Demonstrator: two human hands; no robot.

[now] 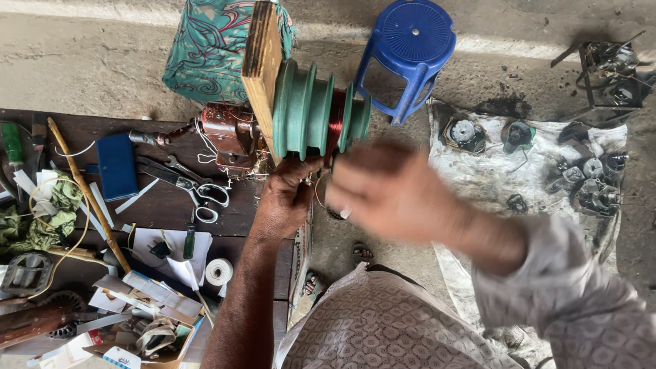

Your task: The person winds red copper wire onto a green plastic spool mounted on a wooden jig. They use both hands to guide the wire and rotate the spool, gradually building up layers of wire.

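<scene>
Green winding former (pixel 314 110): left hand (pixel 285 196) pinches beneath it, blurred right hand's (pixel 392 191) grip unclear.

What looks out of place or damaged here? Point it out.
Nothing looks freshly broken. The dark table is cluttered: scissors, tape roll and a torn cardboard box lie jumbled. Dismantled motor parts sit on a stained cloth on the ground. The right hand is motion-blurred beside the green winding former, which the left hand touches.

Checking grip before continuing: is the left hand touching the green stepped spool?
Touching. The head view shows the left hand with fingertips pressed against the underside of the green stepped spool.
</scene>
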